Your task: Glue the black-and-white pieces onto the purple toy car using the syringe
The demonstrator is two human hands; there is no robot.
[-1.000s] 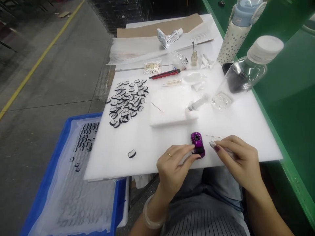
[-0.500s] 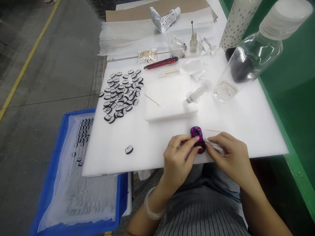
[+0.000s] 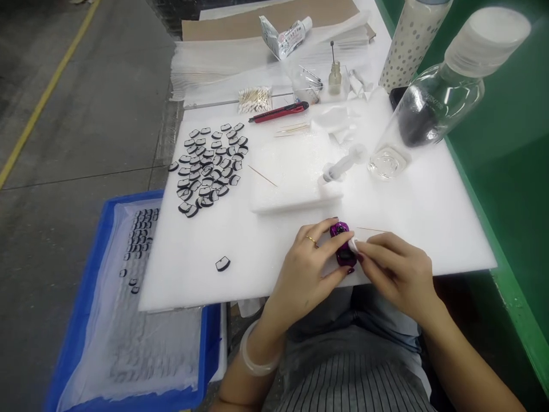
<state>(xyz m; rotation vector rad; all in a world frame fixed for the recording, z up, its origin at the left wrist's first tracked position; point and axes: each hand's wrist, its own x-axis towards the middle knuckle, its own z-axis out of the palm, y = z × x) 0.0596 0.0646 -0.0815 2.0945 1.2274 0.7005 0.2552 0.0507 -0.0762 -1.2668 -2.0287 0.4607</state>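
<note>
A small purple toy car (image 3: 345, 256) with black windows is by the front edge of the white foam sheet (image 3: 407, 252). My left hand (image 3: 311, 266) grips it, thumb at the near end and fingers along its far end and top. Pinched in my right hand (image 3: 397, 269) is a bit of white cloth or tissue (image 3: 353, 245), pressed to the car's right side. Most of that white piece is hidden by my fingers. A thin stick (image 3: 371, 229) lies just beyond my right hand.
Many small black-edged pieces (image 3: 210, 166) lie on the left, one apart nearer me. A foam block (image 3: 295, 171) bears a syringe (image 3: 343, 165). Behind are a red cutter (image 3: 278, 112), cotton swabs (image 3: 255, 99) and a small bottle (image 3: 335, 78). A clear bottle (image 3: 450, 103) stands right; a blue tray (image 3: 86, 292) sits lower left.
My left fingers have spread, with one now reaching the car's far end and the thumb at its near end. The white piece has shifted slightly left against the car.
</note>
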